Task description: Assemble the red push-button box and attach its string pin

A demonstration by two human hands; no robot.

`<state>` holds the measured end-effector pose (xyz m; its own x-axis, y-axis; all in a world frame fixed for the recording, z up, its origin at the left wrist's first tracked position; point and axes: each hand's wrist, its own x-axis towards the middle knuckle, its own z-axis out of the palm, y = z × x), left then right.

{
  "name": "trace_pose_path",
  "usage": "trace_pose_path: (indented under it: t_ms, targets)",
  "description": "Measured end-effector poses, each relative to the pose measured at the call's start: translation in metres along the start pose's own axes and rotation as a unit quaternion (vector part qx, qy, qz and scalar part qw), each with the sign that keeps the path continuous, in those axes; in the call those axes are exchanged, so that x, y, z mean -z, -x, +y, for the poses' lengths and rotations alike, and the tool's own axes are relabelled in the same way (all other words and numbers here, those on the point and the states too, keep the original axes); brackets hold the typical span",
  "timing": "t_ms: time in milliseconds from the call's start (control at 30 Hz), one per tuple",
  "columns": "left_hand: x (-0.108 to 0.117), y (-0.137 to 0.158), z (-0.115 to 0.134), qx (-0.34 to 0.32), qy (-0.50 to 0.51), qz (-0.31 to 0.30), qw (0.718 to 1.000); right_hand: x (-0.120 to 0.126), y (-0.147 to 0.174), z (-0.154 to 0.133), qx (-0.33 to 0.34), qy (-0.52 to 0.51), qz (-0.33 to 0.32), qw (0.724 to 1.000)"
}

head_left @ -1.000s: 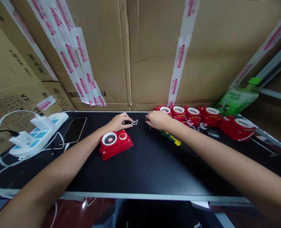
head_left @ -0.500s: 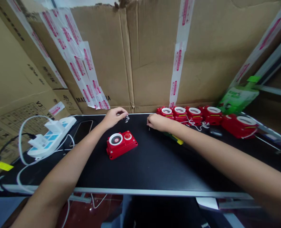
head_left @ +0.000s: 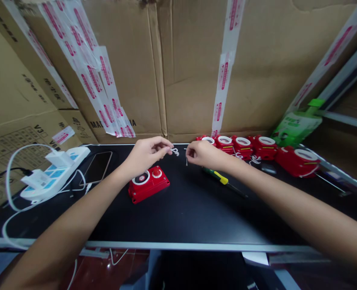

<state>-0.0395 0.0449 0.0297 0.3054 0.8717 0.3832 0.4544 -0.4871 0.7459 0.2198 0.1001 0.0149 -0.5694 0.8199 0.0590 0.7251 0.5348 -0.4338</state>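
Observation:
My left hand point(head_left: 148, 154) pinches a small looped white cord point(head_left: 175, 151) between thumb and fingertips, above the black table. Close by on the right, my right hand point(head_left: 202, 154) is closed, with a thin, pale, pin-like piece point(head_left: 186, 162) sticking down from its fingertips; its exact kind is too small to make out. A red alarm box point(head_left: 150, 189) with a round white-rimmed face and a red knob lies below my left hand, which does not grip it. Partly under my right forearm lies a screwdriver point(head_left: 223, 179) with a green and yellow handle.
Several similar red boxes point(head_left: 266, 148) stand along the back right, white cords among them. Behind them is a green pouch point(head_left: 297, 127). On the left are a white power strip point(head_left: 56, 171) with plugs and a phone point(head_left: 98, 167). Cardboard point(head_left: 190, 80) walls the back edge.
My left hand has moved right with the white cord, closer to my right hand. More of the screwdriver now shows. The red alarm box stays on the table; the view has shifted slightly.

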Motion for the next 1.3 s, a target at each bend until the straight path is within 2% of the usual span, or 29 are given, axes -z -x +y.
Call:
trace_pose_path:
  t_ms: [133, 300, 400, 500, 667, 800, 933, 1067, 1300]
  targets:
    - [-0.010, 0.013, 0.019, -0.015, -0.041, 0.017, 0.999, 0.001, 0.050, -0.002, 0.016, -0.179, 0.063, 0.982]
    - [-0.030, 0.032, 0.039, -0.064, -0.088, 0.007, 0.994, -0.028, 0.089, 0.004, 0.016, -0.352, 0.144, 0.925]
    - [-0.044, 0.041, 0.045, -0.112, -0.084, 0.005, 0.990, -0.042, 0.093, 0.009, 0.010, -0.421, 0.146, 0.895]
    - [-0.056, 0.046, 0.044, -0.121, -0.050, -0.012, 0.991, -0.047, 0.094, 0.009, 0.016, -0.467, 0.110, 0.877]
    - [-0.069, 0.048, 0.036, -0.064, 0.013, -0.073, 0.995, -0.039, 0.101, 0.007, 0.023, -0.499, 0.064, 0.864]
    - [-0.080, 0.049, 0.028, 0.011, 0.103, -0.072, 0.992, -0.033, 0.106, 0.006, 0.004, -0.520, 0.063, 0.852]
    - [-0.088, 0.049, 0.022, 0.091, 0.204, -0.075, 0.972, -0.033, 0.107, 0.003, 0.007, -0.546, 0.026, 0.837]
    - [-0.091, 0.048, 0.019, 0.106, 0.235, -0.079, 0.963, -0.039, 0.106, 0.002, -0.003, -0.556, -0.007, 0.831]
    - [-0.088, 0.046, 0.017, 0.128, 0.295, -0.086, 0.943, -0.040, 0.104, 0.003, -0.020, -0.558, -0.007, 0.829]
